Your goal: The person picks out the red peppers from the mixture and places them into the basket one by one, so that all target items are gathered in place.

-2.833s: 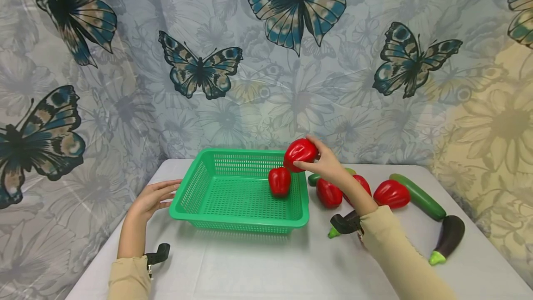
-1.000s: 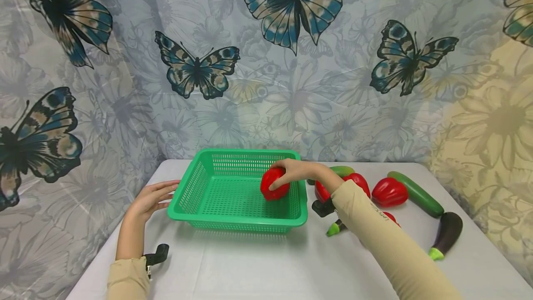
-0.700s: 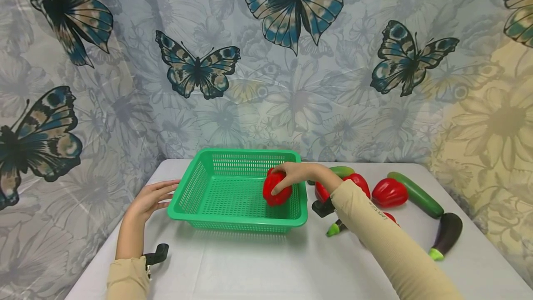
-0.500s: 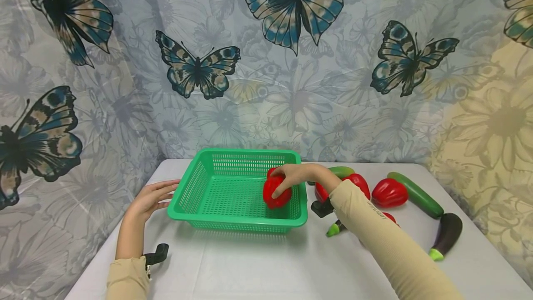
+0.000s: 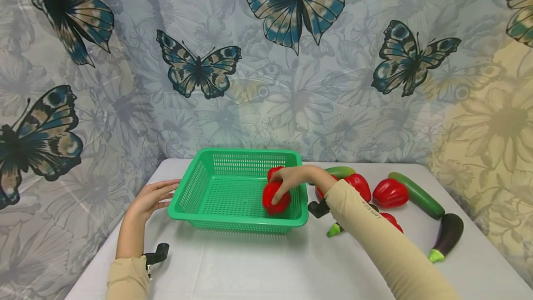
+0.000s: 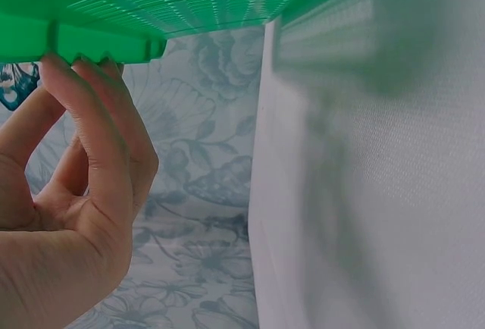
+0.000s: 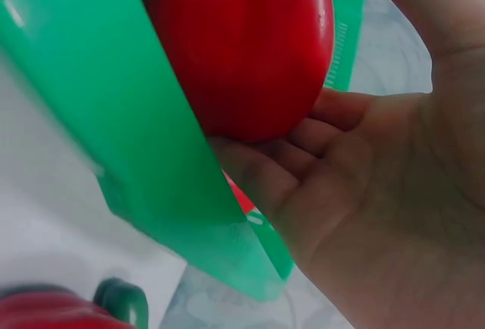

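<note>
My right hand (image 5: 291,178) is wrapped round a red pepper (image 7: 242,48), down inside the green basket (image 5: 237,222): the setting-down step, I judge, and the next move calls for easing those fingers off. Whether it's touching the floor, I can't quite tell. My left hand (image 5: 151,198), loosely spread, fingertips touch the rim. Just behind sits another pepper (image 5: 275,171).

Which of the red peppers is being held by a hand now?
The front pepper in the green basket: the right hand grips it, while the rear pepper there and the peppers outside are not held.
</note>
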{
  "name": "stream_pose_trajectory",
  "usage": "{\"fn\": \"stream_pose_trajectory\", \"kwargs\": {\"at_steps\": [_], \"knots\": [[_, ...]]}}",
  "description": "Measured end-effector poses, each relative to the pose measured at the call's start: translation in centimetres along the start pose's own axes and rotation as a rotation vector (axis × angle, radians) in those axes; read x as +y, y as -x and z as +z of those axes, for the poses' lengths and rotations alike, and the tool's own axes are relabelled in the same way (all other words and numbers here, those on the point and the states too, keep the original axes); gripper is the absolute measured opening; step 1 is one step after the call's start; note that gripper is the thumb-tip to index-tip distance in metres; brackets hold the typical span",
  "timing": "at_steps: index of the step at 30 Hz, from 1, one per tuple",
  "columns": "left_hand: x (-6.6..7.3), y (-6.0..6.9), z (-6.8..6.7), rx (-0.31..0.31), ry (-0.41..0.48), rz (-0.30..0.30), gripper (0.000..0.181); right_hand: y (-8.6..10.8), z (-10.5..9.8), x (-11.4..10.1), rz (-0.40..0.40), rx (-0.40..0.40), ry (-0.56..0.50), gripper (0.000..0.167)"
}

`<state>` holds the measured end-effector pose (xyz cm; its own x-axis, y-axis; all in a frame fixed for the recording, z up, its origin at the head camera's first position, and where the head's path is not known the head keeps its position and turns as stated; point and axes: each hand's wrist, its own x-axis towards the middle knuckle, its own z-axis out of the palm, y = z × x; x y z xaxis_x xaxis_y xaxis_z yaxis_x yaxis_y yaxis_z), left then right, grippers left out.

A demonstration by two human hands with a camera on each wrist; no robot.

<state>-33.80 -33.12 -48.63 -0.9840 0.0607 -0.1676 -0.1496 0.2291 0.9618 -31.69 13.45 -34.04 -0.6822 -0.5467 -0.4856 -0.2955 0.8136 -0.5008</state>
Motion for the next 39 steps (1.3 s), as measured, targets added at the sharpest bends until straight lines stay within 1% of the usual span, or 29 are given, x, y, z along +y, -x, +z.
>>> {"fn": "stream_pose_trajectory", "kwargs": {"at_steps": [2, 5, 8, 11, 12, 13, 15, 18, 19, 21, 22, 24, 26, 28, 30, 31, 32, 35, 39], "knots": [[0.0, 0.0, 0.0, 0.001, 0.005, -0.001, 0.08, 0.0, 0.1, -0.1, 0.019, -0.007, 0.009, 0.073], [-0.2, -0.2, 0.0, 0.004, 0.007, 0.001, 0.073, -0.1, 0.2, -0.2, 0.054, -0.008, 0.012, 0.076], [0.3, 0.3, 0.2, -0.003, 0.004, 0.01, 0.065, -0.2, 0.4, -0.1, 0.066, -0.011, 0.02, 0.077], [2.3, 2.1, 0.8, -0.049, -0.018, 0.042, 0.057, -0.3, 0.7, 0.0, 0.064, -0.019, 0.019, 0.078], [2.9, 2.7, 1.0, -0.063, -0.007, 0.057, 0.052, -0.4, 0.8, 0.0, 0.067, -0.021, 0.019, 0.078], [3.6, 3.3, 1.3, -0.065, -0.011, 0.058, 0.049, -0.4, 0.9, 0.0, 0.068, -0.023, 0.017, 0.078], [4.8, 4.4, 1.8, -0.066, -0.02, 0.057, 0.046, -0.5, 1.0, 0.0, 0.075, -0.025, 0.025, 0.077], [5.6, 5.0, 2.3, -0.03, -0.014, 0.028, 0.045, -0.5, 1.1, -0.1, 0.084, -0.029, 0.046, 0.076], [5.9, 5.2, 2.5, -0.02, -0.028, 0.015, 0.048, -0.6, 1.1, -0.2, 0.085, -0.032, 0.05, 0.076], [5.7, 5.0, 2.4, -0.028, -0.035, 0.02, 0.05, -0.6, 1.1, -0.3, 0.088, -0.041, 0.058, 0.075], [5.3, 4.7, 2.2, -0.025, -0.03, 0.018, 0.049, -0.5, 1.1, -0.4, 0.09, -0.046, 0.06, 0.075], [4.3, 3.8, 1.7, -0.043, -0.03, 0.028, 0.05, -0.5, 1.1, -0.5, 0.089, -0.057, 0.065, 0.073], [2.9, 2.6, 1.0, -0.05, -0.027, 0.03, 0.052, -0.5, 1.1, -0.6, 0.089, -0.064, 0.078, 0.07], [1.5, 1.4, 0.5, -0.041, -0.012, 0.021, 0.058, -0.5, 1.2, -0.6, 0.086, -0.067, 0.085, 0.067], [0.5, 0.5, 0.1, -0.039, -0.006, 0.017, 0.066, -0.5, 1.2, -0.6, 0.081, -0.069, 0.092, 0.065], [0.1, 0.1, 0.0, -0.022, -0.001, 0.003, 0.068, -0.5, 1.2, -0.7, 0.079, -0.069, 0.093, 0.065], [-0.2, -0.1, -0.1, -0.017, 0.002, -0.001, 0.071, -0.5, 1.2, -0.7, 0.077, -0.068, 0.092, 0.064], [-0.5, -0.4, -0.1, 0.001, 0.011, -0.011, 0.07, -0.4, 1.3, -0.7, 0.073, -0.065, 0.082, 0.064], [-0.1, 0.0, 0.0, -0.004, 0.008, -0.007, 0.066, -0.4, 1.3, -0.7, 0.064, -0.052, 0.071, 0.062]]}}
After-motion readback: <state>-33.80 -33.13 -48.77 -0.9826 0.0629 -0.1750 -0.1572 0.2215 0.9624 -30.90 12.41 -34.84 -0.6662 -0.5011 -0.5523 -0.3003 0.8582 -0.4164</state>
